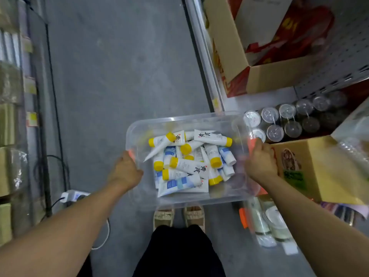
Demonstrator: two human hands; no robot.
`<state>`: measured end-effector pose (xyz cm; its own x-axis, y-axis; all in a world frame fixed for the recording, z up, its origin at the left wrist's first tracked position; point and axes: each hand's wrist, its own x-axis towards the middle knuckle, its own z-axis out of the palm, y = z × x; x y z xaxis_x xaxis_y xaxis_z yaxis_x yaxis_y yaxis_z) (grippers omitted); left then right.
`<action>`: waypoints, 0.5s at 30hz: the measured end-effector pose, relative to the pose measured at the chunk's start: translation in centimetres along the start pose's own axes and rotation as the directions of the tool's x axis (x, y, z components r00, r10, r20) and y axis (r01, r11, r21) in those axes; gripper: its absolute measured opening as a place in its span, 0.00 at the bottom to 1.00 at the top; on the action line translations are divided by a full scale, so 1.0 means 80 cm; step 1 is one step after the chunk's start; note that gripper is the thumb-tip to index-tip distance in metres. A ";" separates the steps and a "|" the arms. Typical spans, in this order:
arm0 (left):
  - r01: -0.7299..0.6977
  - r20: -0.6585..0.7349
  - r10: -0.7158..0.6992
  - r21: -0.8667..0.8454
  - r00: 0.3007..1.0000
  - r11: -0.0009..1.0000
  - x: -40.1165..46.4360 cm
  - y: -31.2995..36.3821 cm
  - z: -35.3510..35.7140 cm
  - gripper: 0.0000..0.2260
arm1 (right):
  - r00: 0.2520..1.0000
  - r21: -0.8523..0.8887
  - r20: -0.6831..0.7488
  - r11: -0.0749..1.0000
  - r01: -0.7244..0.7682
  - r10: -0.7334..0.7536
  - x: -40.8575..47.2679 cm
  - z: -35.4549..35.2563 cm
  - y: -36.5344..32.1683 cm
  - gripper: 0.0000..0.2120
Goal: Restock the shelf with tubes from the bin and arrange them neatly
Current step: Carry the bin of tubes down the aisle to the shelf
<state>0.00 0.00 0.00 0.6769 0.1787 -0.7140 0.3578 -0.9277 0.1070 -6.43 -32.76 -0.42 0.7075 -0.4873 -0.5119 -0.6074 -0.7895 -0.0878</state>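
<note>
Grey aisle floor point(119, 76) below, left hand point(124, 170) and right hand point(260, 161) grip the bin point(199, 198) at nine and three o'clock, keeping the jumbled tubes point(187, 164) level for carrying, I'd say.

White tubes point(186, 166), yellow caps point(215, 162)

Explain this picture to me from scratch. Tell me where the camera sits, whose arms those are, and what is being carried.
There is no machine here. The camera is worn on a person's head and looks down, so the two bare arms are that person's own. The left hand and right hand each grip one end of a clear plastic bin, held above the grey floor. Inside lies a loose heap of white tubes, many with yellow caps. To the right is a shelf with lidded cups and cardboard boxes. The person's shoes show below the bin.
</note>
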 end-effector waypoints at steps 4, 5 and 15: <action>0.024 -0.111 -0.041 -0.147 0.993 0.989 0.018 0.001 0.022 0.29 | 0.999 -0.085 -0.053 0.996 0.008 -0.013 0.021 0.016 0.005 0.32; 0.020 -0.142 -0.045 -0.169 0.989 0.985 0.021 0.001 0.026 0.26 | 0.995 -0.121 -0.097 0.992 0.018 -0.030 0.028 0.023 0.008 0.30; 0.028 -0.231 -0.060 -0.138 0.971 0.990 0.049 -0.009 0.039 0.14 | 0.982 -0.062 -0.189 0.998 0.008 -0.019 0.036 0.043 -0.001 0.23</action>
<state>0.40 0.33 -5.00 0.7849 0.3048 -0.5395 0.4620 -0.8681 0.1815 -5.57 -32.78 -4.80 0.7747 -0.5337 -0.3391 -0.5782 -0.8150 -0.0385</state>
